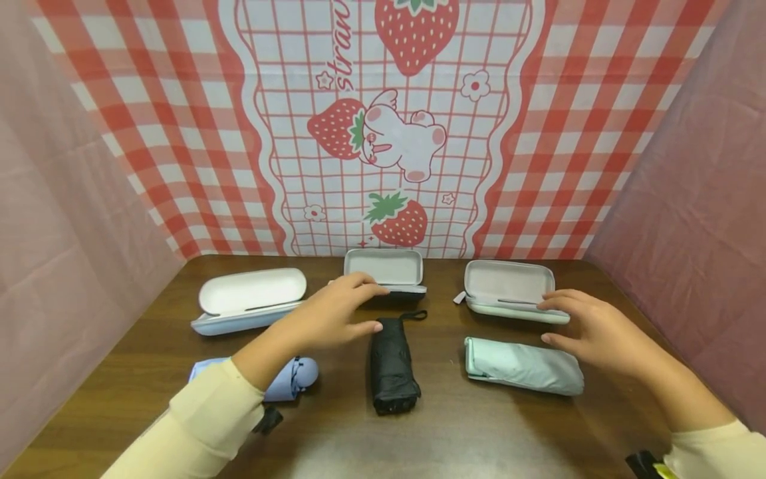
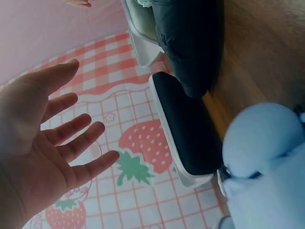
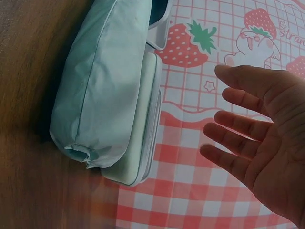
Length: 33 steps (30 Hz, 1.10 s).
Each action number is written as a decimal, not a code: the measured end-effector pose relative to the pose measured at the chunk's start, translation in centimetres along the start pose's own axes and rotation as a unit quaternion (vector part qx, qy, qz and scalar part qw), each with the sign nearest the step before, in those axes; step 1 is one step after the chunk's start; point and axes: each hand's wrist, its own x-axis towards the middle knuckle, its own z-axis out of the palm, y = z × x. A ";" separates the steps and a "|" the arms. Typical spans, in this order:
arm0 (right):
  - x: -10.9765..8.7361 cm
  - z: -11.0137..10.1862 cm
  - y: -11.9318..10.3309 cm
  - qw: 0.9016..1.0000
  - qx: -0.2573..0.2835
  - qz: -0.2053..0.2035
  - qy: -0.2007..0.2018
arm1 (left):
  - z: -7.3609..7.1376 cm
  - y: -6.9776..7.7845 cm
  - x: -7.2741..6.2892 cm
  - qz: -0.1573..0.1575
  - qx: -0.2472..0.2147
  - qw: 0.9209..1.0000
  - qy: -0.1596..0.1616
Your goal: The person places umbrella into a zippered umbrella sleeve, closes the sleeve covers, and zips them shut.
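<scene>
My left hand (image 1: 329, 309) hovers over the table between the black folded umbrella (image 1: 391, 366) and the open black case (image 1: 407, 293). Its fingers are spread and hold nothing in the left wrist view. My right hand (image 1: 598, 326) hangs in the air by the right end of the open mint-green case (image 1: 517, 309), above and right of the mint folded umbrella (image 1: 526, 366). Its fingers (image 3: 233, 126) are loosely bent around nothing. A blue folded umbrella (image 1: 284, 386) lies under my left forearm, partly hidden by the sleeve. Behind it stands an open light-blue case (image 1: 239, 319) with a white inside.
All three cases stand along the back of the brown wooden table (image 1: 455, 432), lids raised. Behind them hangs a red-and-white checked cloth (image 1: 179, 133) with strawberries. Pink cloth (image 1: 688, 199) closes off both sides. A white tag (image 1: 459, 297) sticks out from the mint case.
</scene>
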 end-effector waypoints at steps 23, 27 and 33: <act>-1.2 1.1 -0.3 0.990 0.055 -0.015 -0.126 | 1.9 0.9 6.4 0.067 -0.056 0.996 0.000; -1.1 1.4 -0.5 0.986 0.073 -0.014 -0.147 | 2.4 1.4 7.5 0.057 -0.058 0.997 -0.014; -1.0 1.8 -1.1 0.982 0.091 -0.004 -0.167 | 2.5 2.2 9.3 0.049 -0.067 0.996 -0.033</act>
